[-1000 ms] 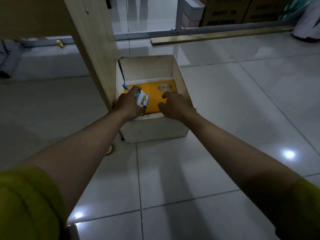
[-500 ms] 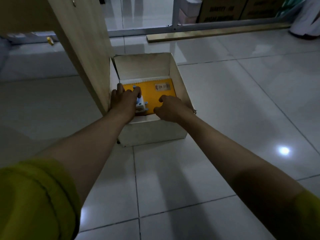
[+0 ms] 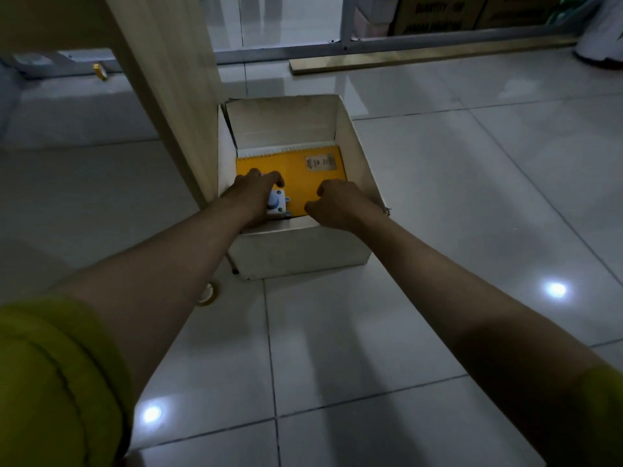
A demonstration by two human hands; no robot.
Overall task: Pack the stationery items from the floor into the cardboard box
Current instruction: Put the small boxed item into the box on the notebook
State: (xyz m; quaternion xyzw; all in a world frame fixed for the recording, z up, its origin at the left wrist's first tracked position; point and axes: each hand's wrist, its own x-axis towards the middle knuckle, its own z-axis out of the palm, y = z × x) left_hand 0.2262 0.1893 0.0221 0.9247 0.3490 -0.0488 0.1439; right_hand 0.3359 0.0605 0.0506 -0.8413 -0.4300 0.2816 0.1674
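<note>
Both hands (image 3: 256, 193) inside cardboard box (image 3: 357, 156)

A single head-worn wide-angle view looks forward and steeply down along both outstretched arms at the tiled floor (image 3: 337, 348), close over the open cardboard box (image 3: 303, 254) beside a wooden panel (image 3: 168, 79).

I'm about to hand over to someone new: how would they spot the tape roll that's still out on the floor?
Find the open cardboard box beside the wooden panel. Just off its near left corner, on the tiled floor, the tape roll peeks out beside the left forearm. It is a small pale ring, partly hidden, unlike the orange notebook lying inside the box.
</note>
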